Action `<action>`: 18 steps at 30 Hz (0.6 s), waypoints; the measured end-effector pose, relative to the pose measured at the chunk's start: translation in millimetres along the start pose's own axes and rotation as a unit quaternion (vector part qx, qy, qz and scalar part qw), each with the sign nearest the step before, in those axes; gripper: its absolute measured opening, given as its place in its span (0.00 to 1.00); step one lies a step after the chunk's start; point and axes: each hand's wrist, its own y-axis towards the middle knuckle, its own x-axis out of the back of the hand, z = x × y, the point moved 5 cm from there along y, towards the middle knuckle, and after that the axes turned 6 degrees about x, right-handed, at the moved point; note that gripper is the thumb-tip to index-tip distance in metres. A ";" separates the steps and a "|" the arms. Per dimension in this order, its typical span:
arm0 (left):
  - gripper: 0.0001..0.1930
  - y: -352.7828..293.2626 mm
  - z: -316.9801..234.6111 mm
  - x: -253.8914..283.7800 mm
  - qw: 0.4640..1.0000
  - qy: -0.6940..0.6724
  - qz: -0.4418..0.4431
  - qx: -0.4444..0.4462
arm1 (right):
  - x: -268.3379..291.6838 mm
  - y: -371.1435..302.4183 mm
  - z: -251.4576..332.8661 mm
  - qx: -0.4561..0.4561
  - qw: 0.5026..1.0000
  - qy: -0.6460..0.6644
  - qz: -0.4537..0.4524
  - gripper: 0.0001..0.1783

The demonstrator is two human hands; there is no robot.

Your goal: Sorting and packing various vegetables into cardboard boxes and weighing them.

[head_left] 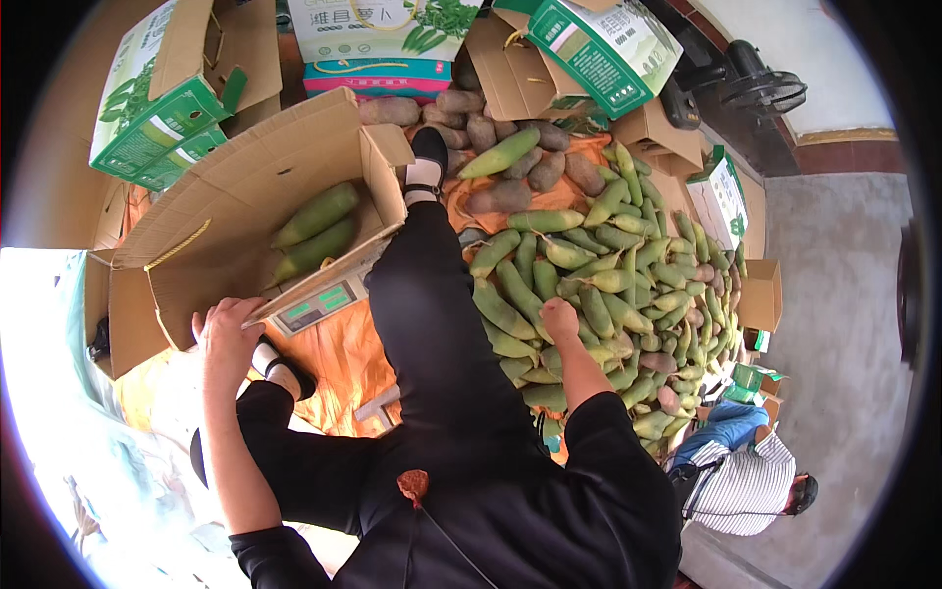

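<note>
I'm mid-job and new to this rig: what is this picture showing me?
No machine here: these are a person's bare hands, seen from a fisheye camera worn on the head, so straight edges bend. The left hand is at the near edge of an open cardboard box with green radishes inside. The right hand is at a big radish pile; I can't tell whether it holds one. Brown roots lie beyond, and an orange sheet covers part of the floor.

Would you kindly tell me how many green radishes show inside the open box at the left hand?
2 show: the upper radish and, just below it, the lower radish. The near side of the box may hide more.
</note>
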 end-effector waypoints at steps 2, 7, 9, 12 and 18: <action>0.18 -0.3 -0.2 4.0 1.000 0.007 0.014 0.004 | -4.0 -13.9 -10.5 -0.032 0.999 -0.008 0.020 0.16; 0.19 -7.5 5.3 18.1 1.000 0.000 -0.014 0.013 | -18.6 -26.8 -26.6 -0.090 0.995 0.031 0.011 0.28; 0.19 -7.3 8.5 17.2 0.999 0.005 -0.035 0.006 | -25.4 -23.1 -39.4 -0.089 0.995 0.046 0.004 0.32; 0.19 0.1 2.4 12.3 0.999 -0.015 -0.038 -0.002 | -27.2 -14.4 -77.9 -0.092 0.993 0.058 -0.043 0.40; 0.19 -14.2 24.5 22.6 0.997 -0.024 -0.059 0.047 | -25.9 -9.3 -26.8 -0.033 0.999 0.019 0.025 0.38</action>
